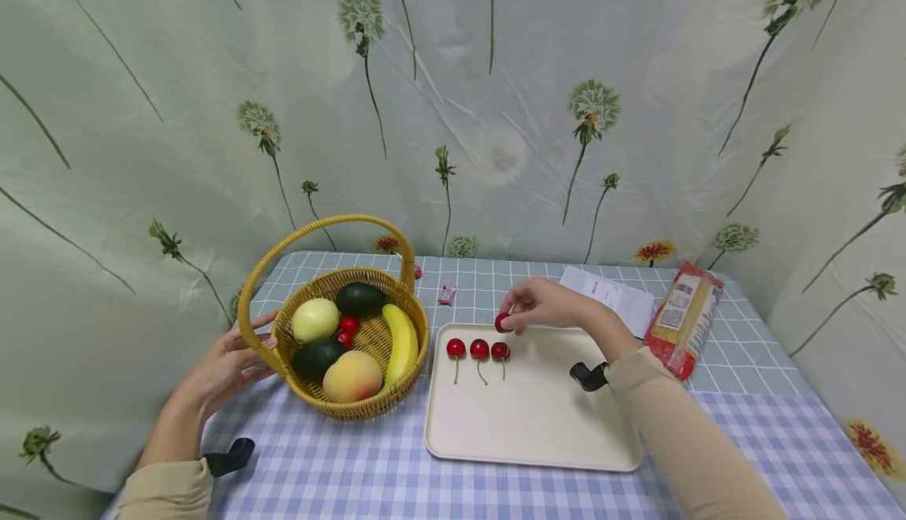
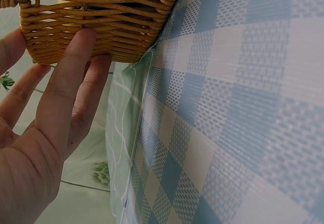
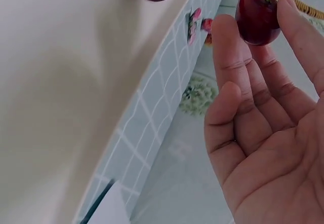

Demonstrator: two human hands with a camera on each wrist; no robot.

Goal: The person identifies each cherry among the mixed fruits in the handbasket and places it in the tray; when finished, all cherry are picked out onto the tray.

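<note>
My right hand (image 1: pixel 541 304) pinches a dark red cherry (image 3: pixel 257 17) between thumb and fingertips, above the far edge of a cream tray (image 1: pixel 531 418). Its green stem points up in the right wrist view. Three more cherries (image 1: pixel 479 349) lie in a row on the tray's left part, stems toward me. My left hand (image 1: pixel 230 363) rests its fingertips against the left outer wall of a wicker basket (image 2: pixel 101 26), fingers fairly straight. Inside the basket are a banana (image 1: pixel 400 345), a peach (image 1: pixel 352 377), a pale green round fruit (image 1: pixel 315 320), two dark green avocado-like fruits (image 1: pixel 360 300) and red cherries (image 1: pixel 345 336).
Behind the tray lies a small wrapped candy (image 1: pixel 447 295); another pink one (image 1: pixel 418 271) shows by the basket handle. White paper (image 1: pixel 612 297) and a red-and-clear pack of noodles (image 1: pixel 685 319) lie at the right back. A floral curtain (image 1: pixel 495 111) hangs behind the table.
</note>
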